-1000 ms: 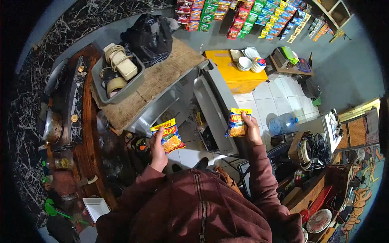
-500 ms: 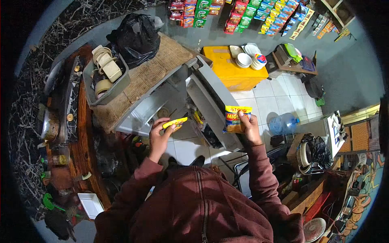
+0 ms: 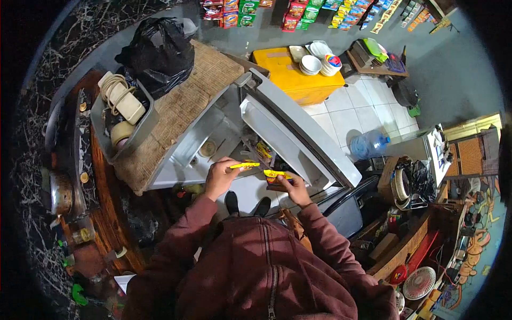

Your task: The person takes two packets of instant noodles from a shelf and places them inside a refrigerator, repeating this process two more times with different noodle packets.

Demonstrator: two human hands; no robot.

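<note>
My left hand [image 3: 218,178] pinches a small yellow packet [image 3: 245,165], which is tilted nearly edge-on. Close to its right, my right hand [image 3: 296,192] grips a yellow and blue snack packet [image 3: 273,178] between thumb and fingers. Both packets are held in front of an open refrigerator, whose door [image 3: 304,122] is swung out to the right. Behind my hands, several colourful packets [image 3: 263,150] lie in the lower door shelf. A round container [image 3: 208,148] stands inside the refrigerator cabinet [image 3: 178,165].
On the refrigerator's worn top [image 3: 154,136] are a grey bin [image 3: 98,133] with a coiled cord and a black plastic bag [image 3: 160,53]. A yellow box [image 3: 272,66] carries bowls [image 3: 310,65]. A water jug [image 3: 368,144] lies on the tiles. Sachet strips [image 3: 296,13] hang on the wall.
My right hand has moved left and down with its packet, close to the left one. My left hand has shifted slightly right. The refrigerator door stands wider open in view.
</note>
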